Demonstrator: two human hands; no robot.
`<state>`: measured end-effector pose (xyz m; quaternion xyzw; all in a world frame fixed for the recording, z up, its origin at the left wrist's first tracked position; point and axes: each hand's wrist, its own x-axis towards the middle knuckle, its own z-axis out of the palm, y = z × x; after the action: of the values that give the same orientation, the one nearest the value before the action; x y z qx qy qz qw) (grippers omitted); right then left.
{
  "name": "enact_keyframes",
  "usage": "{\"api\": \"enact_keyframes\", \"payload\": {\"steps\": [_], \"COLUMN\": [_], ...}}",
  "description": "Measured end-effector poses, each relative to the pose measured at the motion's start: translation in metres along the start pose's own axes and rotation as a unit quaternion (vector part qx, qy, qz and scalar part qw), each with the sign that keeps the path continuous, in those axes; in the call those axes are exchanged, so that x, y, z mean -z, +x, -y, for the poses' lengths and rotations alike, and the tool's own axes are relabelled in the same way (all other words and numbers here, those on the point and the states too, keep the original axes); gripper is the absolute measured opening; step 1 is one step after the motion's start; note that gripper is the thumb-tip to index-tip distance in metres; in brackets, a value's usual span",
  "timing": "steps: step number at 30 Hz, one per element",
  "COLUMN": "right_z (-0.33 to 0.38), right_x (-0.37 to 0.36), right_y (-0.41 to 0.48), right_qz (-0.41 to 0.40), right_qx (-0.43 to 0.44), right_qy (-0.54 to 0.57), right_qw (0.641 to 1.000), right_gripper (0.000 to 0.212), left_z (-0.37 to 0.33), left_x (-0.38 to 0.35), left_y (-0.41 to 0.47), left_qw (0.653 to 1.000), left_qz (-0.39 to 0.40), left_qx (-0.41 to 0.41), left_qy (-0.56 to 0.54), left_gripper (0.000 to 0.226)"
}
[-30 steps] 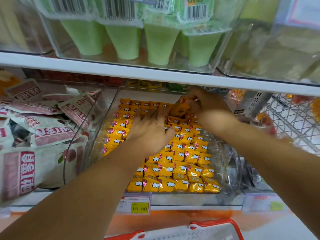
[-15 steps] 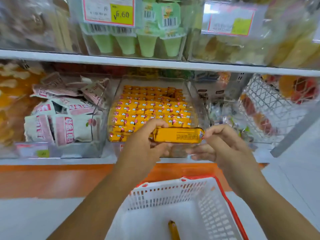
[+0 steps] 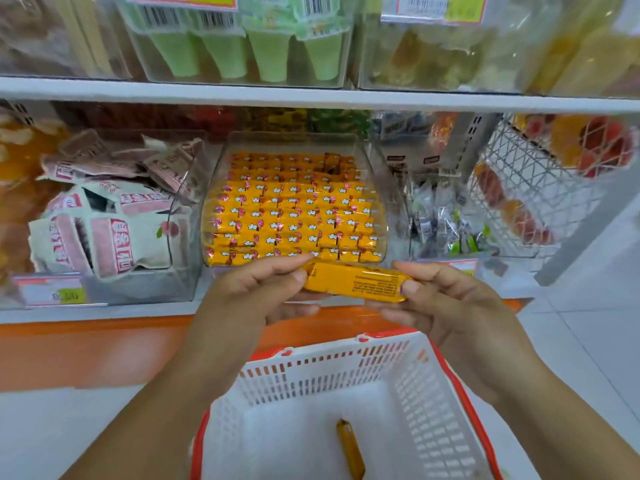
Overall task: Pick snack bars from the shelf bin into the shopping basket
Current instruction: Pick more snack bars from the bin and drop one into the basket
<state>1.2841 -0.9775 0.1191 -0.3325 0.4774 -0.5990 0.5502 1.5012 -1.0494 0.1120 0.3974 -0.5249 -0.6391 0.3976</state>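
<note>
The yellow foil-wrapped snack bar [image 3: 353, 282] lies level in the air, in front of the shelf edge and above the far rim of the shopping basket [image 3: 329, 370]. It is held by both ends. The left hand [image 3: 256, 296] pinches its left end between thumb and forefinger, and the right hand [image 3: 446, 303] closes on its right end with the thumb on the printed face. It looks light and fairly stiff, since it does not sag between the two holds. The glossy wrapper is probably slick, and the crimped ends would crumple, so a pinch across the solid middle seems the safest hold for one hand. Dropping it should do little harm. Below it, another bar [image 3: 349, 448] already lies on the white basket floor. Behind the hands, the clear shelf bin [image 3: 389, 188] holds tight rows of the same bars [image 3: 294, 216], with many left. The bin to its left holds pink-and-white pouches [image 3: 114, 237], a white wire rack [image 3: 519, 174] stands to the right, and green cones [image 3: 263, 53] sit on the shelf above.
</note>
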Motion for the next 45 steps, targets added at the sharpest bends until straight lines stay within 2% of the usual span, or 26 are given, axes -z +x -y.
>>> {"api": "enact_keyframes", "payload": {"steps": [3, 8, 12, 15, 20, 22, 25, 30, 33, 35, 39, 43, 45], "right_z": [-0.002, -0.005, -0.009, -0.017, -0.018, -0.016, -0.017, -0.021, -0.022, -0.022, -0.022, -0.024, -0.024], "right_x": [-0.002, 0.002, 0.003, 0.004, 0.002, -0.001, -0.005, -0.007, -0.008, -0.008, -0.003, 0.001, 0.003], "right_y": [0.01, 0.019, 0.023, 0.024, 0.026, 0.026, 0.027, 0.031, 0.031, 0.033, 0.037, 0.04, 0.041], "right_qz": [0.0, 0.028, -0.001, -0.025, -0.058, -0.071, -0.076, -0.063, -0.037, -0.024, -0.014, -0.005, -0.008], "right_qx": [0.008, -0.013, 0.027, 0.052, 0.066, 0.078, 0.095, 0.078, 0.071, 0.069, 0.071, 0.066, 0.06], "right_qy": [-0.009, 0.003, -0.036, -0.097, -0.063, -0.069, -0.105, -0.139, -0.143, -0.147, -0.111, -0.067, -0.034], "right_qw": [1.0, 1.0, 0.999, 0.994, 0.994, 0.992, 0.987, 0.985, 0.986, 0.986, 0.991, 0.996, 0.998], "right_gripper": [0.035, 0.057, 0.038, 0.046, 0.049, 0.043, 0.017, 0.003, 0.022, 0.031, 0.033, 0.044, 0.033], "left_z": [0.0, 0.0, 0.001, 0.005, 0.01, 0.009, 0.009, 0.01, 0.01, 0.008, 0.006, 0.005, 0.005], "left_x": [-0.003, 0.002, 0.004, 0.0, -0.003, -0.003, -0.005, -0.005, -0.003, -0.002, 0.001, 0.004, 0.005], "left_y": [0.007, 0.01, 0.009, 0.011, 0.016, 0.016, 0.018, 0.019, 0.02, 0.022, 0.025, 0.026, 0.027], "left_qw": [1.0, 0.999, 1.0, 1.0, 0.997, 0.996, 0.998, 0.991, 0.988, 0.991, 0.997, 0.998, 0.998], "left_qz": [-0.01, 0.017, 0.015, -0.014, -0.016, -0.028, -0.063, -0.122, -0.14, -0.125, -0.078, -0.055, -0.051], "left_qx": [-0.005, 0.007, 0.002, 0.0, 0.052, 0.057, 0.011, -0.051, -0.053, -0.043, -0.018, 0.0, 0.002], "left_qy": [0.012, -0.027, -0.011, 0.019, -0.047, -0.065, 0.005, 0.035, 0.031, 0.023, 0.007, -0.028, -0.037], "left_gripper": [0.027, 0.042, 0.038, 0.036, 0.041, 0.036, 0.026, 0.012, 0.013, 0.013, 0.033, 0.031, 0.027]}}
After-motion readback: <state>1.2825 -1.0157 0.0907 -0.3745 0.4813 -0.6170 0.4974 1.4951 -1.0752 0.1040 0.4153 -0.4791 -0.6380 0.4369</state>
